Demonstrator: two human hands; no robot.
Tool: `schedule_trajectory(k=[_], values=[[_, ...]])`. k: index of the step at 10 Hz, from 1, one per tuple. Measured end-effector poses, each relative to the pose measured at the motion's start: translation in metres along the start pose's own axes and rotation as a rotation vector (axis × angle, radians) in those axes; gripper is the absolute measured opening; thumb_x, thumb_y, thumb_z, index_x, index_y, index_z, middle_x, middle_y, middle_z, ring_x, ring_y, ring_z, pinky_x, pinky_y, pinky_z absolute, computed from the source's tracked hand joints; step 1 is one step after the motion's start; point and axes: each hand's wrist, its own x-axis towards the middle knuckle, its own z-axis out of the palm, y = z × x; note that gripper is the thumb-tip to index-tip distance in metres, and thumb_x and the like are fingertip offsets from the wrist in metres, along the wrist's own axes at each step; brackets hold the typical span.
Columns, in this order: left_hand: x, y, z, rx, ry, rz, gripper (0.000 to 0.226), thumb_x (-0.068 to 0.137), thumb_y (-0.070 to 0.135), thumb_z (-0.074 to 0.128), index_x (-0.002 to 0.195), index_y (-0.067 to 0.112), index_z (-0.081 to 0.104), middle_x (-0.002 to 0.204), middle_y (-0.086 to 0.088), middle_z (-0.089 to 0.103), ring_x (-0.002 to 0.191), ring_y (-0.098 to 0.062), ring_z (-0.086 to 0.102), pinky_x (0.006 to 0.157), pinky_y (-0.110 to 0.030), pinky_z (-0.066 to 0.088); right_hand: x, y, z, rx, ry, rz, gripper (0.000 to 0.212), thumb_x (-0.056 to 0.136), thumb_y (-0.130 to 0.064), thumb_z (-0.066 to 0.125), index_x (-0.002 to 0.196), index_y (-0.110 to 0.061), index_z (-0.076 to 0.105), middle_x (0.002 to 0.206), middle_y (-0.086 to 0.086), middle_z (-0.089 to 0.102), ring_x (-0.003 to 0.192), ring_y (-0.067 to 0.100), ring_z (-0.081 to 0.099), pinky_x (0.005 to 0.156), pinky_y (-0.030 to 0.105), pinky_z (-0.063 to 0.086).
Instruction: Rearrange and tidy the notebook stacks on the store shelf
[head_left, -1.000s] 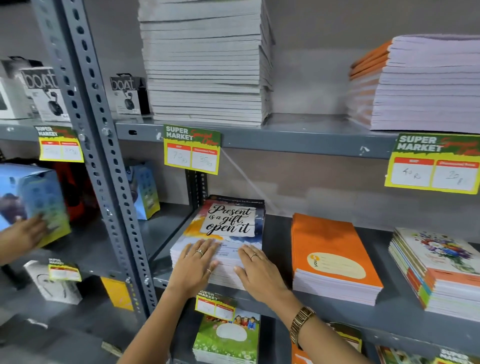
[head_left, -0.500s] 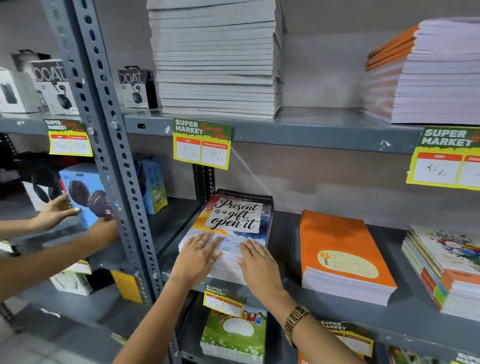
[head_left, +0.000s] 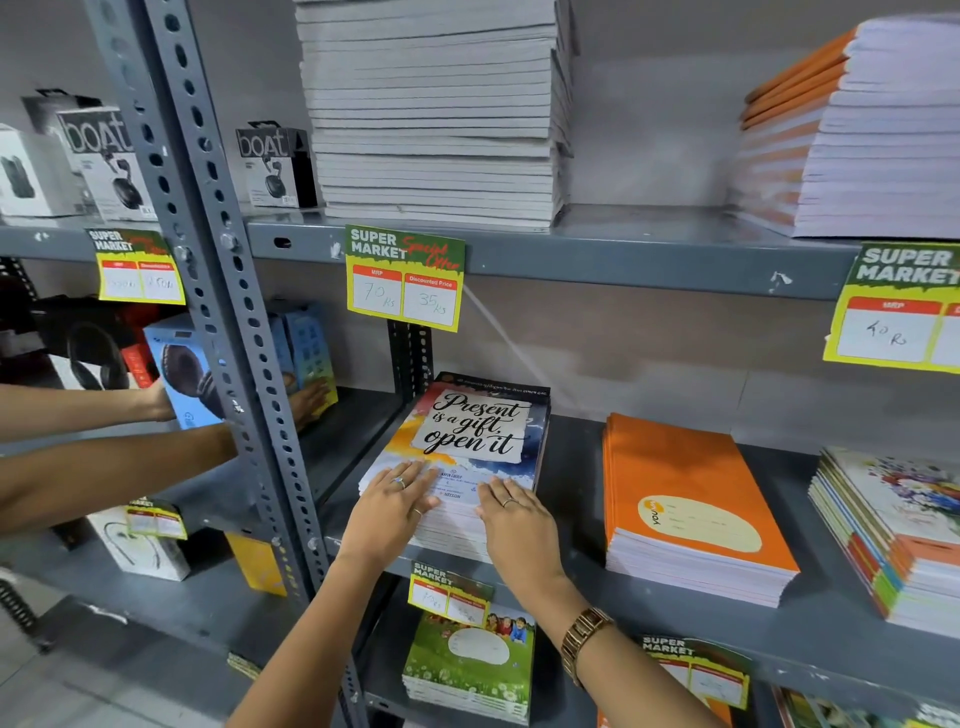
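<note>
A stack of notebooks with the cover "Present is a gift, open it" (head_left: 478, 426) lies on the middle grey shelf (head_left: 571, 473), at its left end. My left hand (head_left: 392, 512) rests flat on the stack's near left corner, fingers spread. Beside it, my right hand (head_left: 519, 525) presses flat on the near right part, a gold watch on its wrist. Neither hand grips a notebook. To the right lie an orange notebook stack (head_left: 685, 509) and a floral multicoloured stack (head_left: 893, 530).
The upper shelf carries a tall grey-edged notebook stack (head_left: 436, 109) and an orange-spined stack (head_left: 857, 135). Yellow price tags (head_left: 405, 278) hang from the shelf edges. Another person's arms (head_left: 104, 457) handle a blue headphone box (head_left: 182, 369) left of the perforated upright (head_left: 218, 312). Green notebooks (head_left: 472, 665) lie below.
The view has closed in slightly on the shelf. My hands stay flat on the stack's near edge. The other person's hands have moved the blue box rightward toward the upright.
</note>
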Motion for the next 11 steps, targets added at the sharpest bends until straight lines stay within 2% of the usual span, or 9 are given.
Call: schedule_trajectory(k=[2, 3, 4, 5, 7, 8, 9, 10, 11], values=[[0.000, -0.002, 0.002, -0.002, -0.008, -0.013, 0.114, 0.062, 0.078, -0.021, 0.136, 0.019, 0.044, 0.147, -0.010, 0.042, 0.140, -0.024, 0.032, 0.116, -0.035, 0.022, 0.001, 0.000, 0.004, -0.007, 0.017, 0.002, 0.045, 0.043, -0.034, 0.093, 0.083, -0.017, 0.080, 0.083, -0.001, 0.079, 0.080, 0.011, 0.075, 0.068, 0.026, 0.059], [0.000, -0.003, 0.002, 0.008, -0.016, -0.011, 0.112, 0.064, 0.079, -0.018, 0.136, 0.018, 0.044, 0.147, -0.011, 0.041, 0.140, -0.025, 0.032, 0.117, -0.036, 0.021, 0.000, 0.000, 0.006, -0.018, 0.029, 0.010, 0.045, 0.044, -0.034, 0.093, 0.083, -0.017, 0.079, 0.083, -0.001, 0.079, 0.080, 0.012, 0.075, 0.068, 0.026, 0.059], [0.001, -0.002, 0.003, 0.006, -0.023, -0.023, 0.091, 0.073, 0.072, 0.005, 0.136, 0.019, 0.044, 0.147, -0.010, 0.041, 0.141, -0.024, 0.030, 0.117, -0.036, 0.020, 0.000, 0.000, 0.007, -0.020, 0.035, 0.011, 0.044, 0.045, -0.034, 0.093, 0.083, -0.016, 0.079, 0.084, -0.001, 0.079, 0.080, 0.012, 0.075, 0.068, 0.027, 0.059], [0.001, 0.000, 0.002, -0.010, -0.016, -0.031, 0.080, 0.074, 0.058, 0.009, 0.136, 0.019, 0.043, 0.148, -0.008, 0.039, 0.142, -0.023, 0.028, 0.117, -0.035, 0.018, 0.000, 0.001, 0.007, -0.027, 0.049, -0.006, 0.046, 0.043, -0.034, 0.093, 0.083, -0.016, 0.079, 0.083, 0.000, 0.079, 0.080, 0.012, 0.075, 0.066, 0.026, 0.059], [0.000, 0.000, 0.002, -0.034, -0.012, -0.032, 0.082, 0.073, 0.058, 0.009, 0.137, 0.018, 0.042, 0.149, -0.009, 0.038, 0.142, -0.023, 0.027, 0.118, -0.036, 0.018, 0.001, 0.000, 0.004, -0.008, 0.037, -0.008, 0.047, 0.042, -0.035, 0.093, 0.083, -0.016, 0.079, 0.083, -0.001, 0.079, 0.079, 0.012, 0.075, 0.066, 0.025, 0.059], [0.000, 0.007, -0.002, 0.024, -0.049, -0.041, 0.090, 0.069, 0.061, 0.003, 0.142, 0.017, 0.033, 0.153, -0.008, 0.031, 0.145, -0.022, 0.019, 0.119, -0.038, 0.011, -0.001, 0.001, 0.002, 0.008, 0.039, 0.002, 0.039, 0.061, -0.033, 0.084, 0.094, -0.014, 0.077, 0.094, 0.002, 0.078, 0.091, 0.016, 0.074, 0.076, 0.029, 0.058], [-0.007, 0.023, -0.006, 0.100, -0.064, -0.063, 0.106, 0.064, 0.074, -0.014, 0.146, 0.015, 0.018, 0.157, -0.005, 0.018, 0.147, -0.019, 0.008, 0.120, -0.039, 0.001, -0.010, 0.008, -0.008, 0.005, -0.006, 0.036, 0.046, 0.080, -0.038, 0.046, 0.112, -0.015, 0.070, 0.113, 0.004, 0.073, 0.108, 0.020, 0.067, 0.094, 0.038, 0.051], [-0.008, 0.041, -0.007, 0.050, 0.072, -0.057, 0.119, 0.059, 0.073, -0.034, 0.145, 0.009, 0.019, 0.156, -0.007, 0.019, 0.146, -0.020, 0.008, 0.119, -0.039, 0.001, -0.019, 0.020, -0.026, -0.021, 0.038, 0.057, 0.061, 0.081, -0.039, 0.031, 0.137, -0.017, 0.042, 0.134, 0.009, 0.058, 0.127, 0.025, 0.052, 0.111, 0.040, 0.020], [-0.001, 0.069, -0.014, 0.090, 0.146, -0.031, 0.106, 0.074, 0.063, -0.028, 0.141, 0.005, 0.030, 0.151, -0.011, 0.033, 0.143, -0.025, 0.022, 0.119, -0.038, 0.003, -0.022, 0.037, -0.037, -0.019, 0.178, 0.079, 0.074, 0.085, -0.035, 0.029, 0.151, -0.020, -0.003, 0.150, 0.008, 0.034, 0.146, 0.023, 0.011, 0.114, 0.038, -0.002]])
